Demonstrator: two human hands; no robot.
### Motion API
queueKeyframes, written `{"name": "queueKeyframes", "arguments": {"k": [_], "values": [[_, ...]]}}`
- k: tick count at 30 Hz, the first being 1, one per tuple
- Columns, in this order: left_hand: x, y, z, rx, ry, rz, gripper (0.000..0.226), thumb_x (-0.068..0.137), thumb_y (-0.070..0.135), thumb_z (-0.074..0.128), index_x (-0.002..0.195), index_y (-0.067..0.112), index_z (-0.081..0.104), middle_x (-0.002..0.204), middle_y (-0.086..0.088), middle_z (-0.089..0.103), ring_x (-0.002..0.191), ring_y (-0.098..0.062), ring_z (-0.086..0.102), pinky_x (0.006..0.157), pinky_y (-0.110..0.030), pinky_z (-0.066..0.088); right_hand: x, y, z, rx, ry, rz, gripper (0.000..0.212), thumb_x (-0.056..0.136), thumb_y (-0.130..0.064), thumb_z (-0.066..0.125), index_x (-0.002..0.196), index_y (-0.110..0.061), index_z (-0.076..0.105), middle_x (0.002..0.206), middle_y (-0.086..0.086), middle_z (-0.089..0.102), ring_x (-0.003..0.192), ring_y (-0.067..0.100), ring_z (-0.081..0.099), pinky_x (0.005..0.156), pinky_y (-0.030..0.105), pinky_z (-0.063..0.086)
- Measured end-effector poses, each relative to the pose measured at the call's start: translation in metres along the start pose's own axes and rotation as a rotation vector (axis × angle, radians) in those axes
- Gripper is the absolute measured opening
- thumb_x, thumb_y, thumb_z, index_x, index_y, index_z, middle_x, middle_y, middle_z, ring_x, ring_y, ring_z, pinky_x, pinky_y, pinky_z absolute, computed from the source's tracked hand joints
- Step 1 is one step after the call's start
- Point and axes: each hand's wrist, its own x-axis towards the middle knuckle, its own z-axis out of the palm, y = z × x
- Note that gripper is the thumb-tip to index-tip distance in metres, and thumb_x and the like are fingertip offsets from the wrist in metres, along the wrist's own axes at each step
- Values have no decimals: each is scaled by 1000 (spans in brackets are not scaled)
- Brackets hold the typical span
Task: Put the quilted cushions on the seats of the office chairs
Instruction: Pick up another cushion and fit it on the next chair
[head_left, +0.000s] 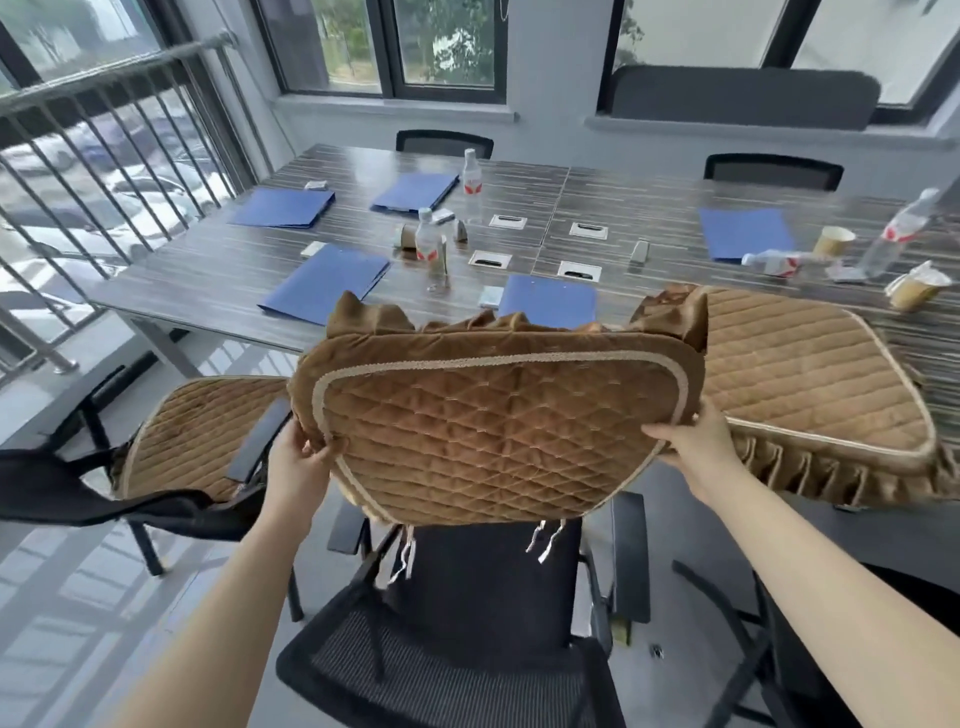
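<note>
I hold a brown quilted cushion (493, 421) with pale piping in the air above the black office chair (488, 577) right in front of me. My left hand (298, 460) grips its left edge and my right hand (696, 441) grips its right edge. White tie strings hang from its near edge over the bare black seat. A second quilted cushion (202, 436) lies on the seat of the chair to the left. A third cushion (810, 379) with a ruffled skirt rests on the table's near right edge.
The long striped table (519, 208) carries blue folders (324, 283), water bottles (427, 241) and paper cups (831, 243). Two more black chairs (774, 171) stand at its far side. A metal railing (104, 156) lines the left. Another chair's black frame (769, 649) is at my right.
</note>
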Motion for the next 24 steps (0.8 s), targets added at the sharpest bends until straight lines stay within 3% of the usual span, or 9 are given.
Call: {"name": "queueKeyframes", "arguments": {"k": [3,6,11,14,17,20,24], "values": [[18,-19,11,-12,10,-78,31,88,-2,63,116,11,61,111,-8,68,103,-26,62,83,-32,48,5,9,4,-35,42,-15,57,72,9,74,118,-17,54,118,5,64,108,28,61,94,51,50],[35,-36,20,14,-10,-121,34,89,-5,61,120,8,59,112,-9,66,102,-24,61,81,-30,46,13,24,6,-107,74,-3,63,66,3,79,120,-20,56,116,1,67,108,27,62,96,53,49],[72,-80,29,72,-70,-238,29,89,-5,61,115,9,60,108,-9,66,98,-24,60,85,-35,47,17,57,25,-173,149,69,52,70,5,77,110,-23,59,112,0,67,108,27,62,97,53,48],[91,-119,35,134,-77,-345,24,90,1,63,112,9,60,107,-9,66,96,-25,61,84,-36,48,16,83,43,-260,221,136,51,71,6,76,110,-21,58,108,0,66,106,28,62,96,49,50],[102,-163,40,178,-82,-438,18,89,4,65,105,11,60,103,-9,67,93,-26,61,80,-37,47,13,113,57,-396,259,147,48,75,3,76,115,-13,56,107,3,64,106,27,60,90,36,47],[106,-203,48,245,-140,-498,14,89,5,64,102,10,61,97,-8,68,89,-28,62,77,-40,49,15,146,63,-511,273,162,53,78,-3,74,125,-11,50,114,4,62,111,26,58,95,38,45],[105,-243,59,346,-151,-568,22,90,9,61,112,10,60,100,-6,69,96,-30,63,87,-46,50,28,181,67,-682,243,244,62,83,-9,71,135,-9,37,130,11,56,122,30,52,103,40,40]]}}
